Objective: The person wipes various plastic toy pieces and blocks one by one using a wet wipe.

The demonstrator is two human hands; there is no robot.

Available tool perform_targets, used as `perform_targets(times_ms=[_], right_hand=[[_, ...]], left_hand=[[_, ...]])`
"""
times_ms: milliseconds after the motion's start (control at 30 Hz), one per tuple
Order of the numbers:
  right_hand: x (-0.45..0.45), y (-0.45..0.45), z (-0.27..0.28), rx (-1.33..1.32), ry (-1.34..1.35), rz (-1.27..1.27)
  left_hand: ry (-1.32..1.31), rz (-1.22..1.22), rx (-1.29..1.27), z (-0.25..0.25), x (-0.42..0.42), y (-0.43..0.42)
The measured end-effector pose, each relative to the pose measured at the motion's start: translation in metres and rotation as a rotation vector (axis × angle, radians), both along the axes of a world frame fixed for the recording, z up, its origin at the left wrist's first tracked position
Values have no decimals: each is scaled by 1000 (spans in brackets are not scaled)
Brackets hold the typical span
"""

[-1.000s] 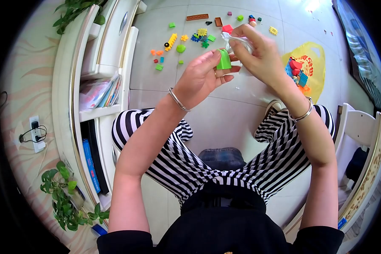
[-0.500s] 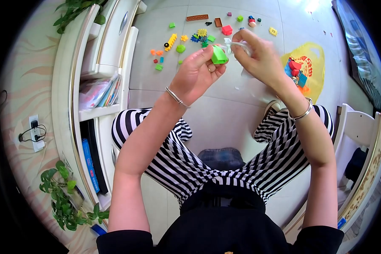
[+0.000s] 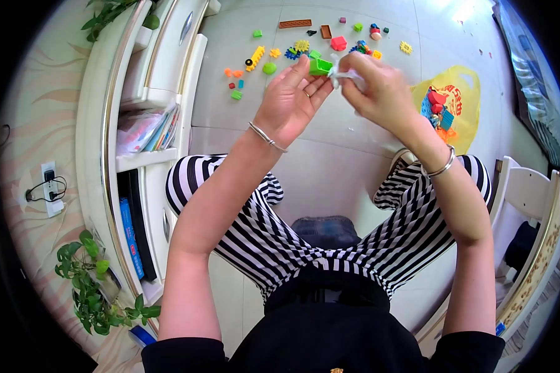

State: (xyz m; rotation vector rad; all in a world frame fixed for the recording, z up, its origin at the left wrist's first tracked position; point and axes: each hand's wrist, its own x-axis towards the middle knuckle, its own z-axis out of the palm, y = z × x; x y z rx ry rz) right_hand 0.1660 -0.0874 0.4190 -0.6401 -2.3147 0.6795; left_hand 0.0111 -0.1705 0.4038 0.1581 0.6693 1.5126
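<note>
My left hand [image 3: 292,102] grips a bright green toy block [image 3: 319,66] between thumb and fingers, its hollow side turned toward my right hand. In my right hand [image 3: 379,90] a crumpled white tissue [image 3: 336,76] is pinched, its tip touching the block's right edge. Beyond the hands, a red block [image 3: 338,43], a yellow gear piece [image 3: 301,45] and a yellow toy strip with a black wheel [image 3: 254,58] lie on the floor. The fingertips of my right hand are partly hidden and slightly blurred.
A yellow plastic bag [image 3: 460,112] holding several toy pieces lies on the floor at the right. Brown flat bricks [image 3: 295,23] are at the far side. A white cabinet [image 3: 106,155] stands left, a white chair [image 3: 526,189] right, and a dark stool [image 3: 325,232] is between my legs.
The green block has tilted and risen slightly in my left hand, showing its hollow side. My right hand has brought the tissue against its edge.
</note>
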Motion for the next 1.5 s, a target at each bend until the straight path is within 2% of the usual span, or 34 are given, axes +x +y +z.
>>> perform_targets(times_ms=[100,167,233,300,333,367,433,467,500,567,633,733,833,867,967,1000,1033,1067,1133,1233,1267,1300,1367,1400,1500], right_hand=[[-4,1,5,-33,-2,-42],[-4,-4,1,66,32,104],[0,3,-3,-10,-27,79],[2,12,1,-255,-48,-99],[-1,19,-2,-260,163,-48],[0,19,-5,-260,160,-48],[-2,13,-1,-492,237,2],[-4,15,-17,-508,266,87],[-2,19,-18,-508,269,82],[2,27,-15,-330,55,-90],[1,26,-1,-400,145,-91],[0,12,-5,-396,217,100],[-3,16,-15,-291,173,-42],[-2,24,-13,-384,196,-86],[-3,16,4,-270,218,-25],[-1,11,0,-235,152,78],[1,10,0,-237,150,77],[3,8,-1,-201,48,19],[2,11,7,-168,-76,-127],[1,4,24,-202,-78,-33],[-1,2,12,-137,11,96],[0,3,8,-141,12,92],[2,12,1,-45,-111,-99],[2,19,6,-155,-63,-142],[4,13,18,-227,-107,-65]], left_hand=[[-40,54,-51,-2,-5,1],[-67,48,-51,-8,-5,-1],[-109,3,-4,-3,-5,-1],[-76,2,16,2,-9,-2],[-50,1,33,3,-10,-2],[-53,2,33,5,-9,-2],[19,-36,48,8,-5,-2],[17,-43,45,8,-2,-3],[100,-89,45,9,1,-4],[186,-130,49,11,3,-5],[231,-138,51,10,3,-6],[239,-112,54,4,0,-7],[214,-143,14,1,-1,-8],[217,-142,16,1,-1,-8],[287,-153,65,1,-1,-7],[374,-146,51,1,-3,-6],[462,-141,37,1,-3,-7],[462,-144,35,0,-1,-7],[774,-118,44,-1,4,-6],[856,-108,79,0,6,-7],[855,-111,79,-2,7,-6],[857,-112,99,-3,7,-5],[862,-114,116,-5,7,-6],[914,-78,105,-2,9,-6],[973,-14,139,-4,7,-5]])
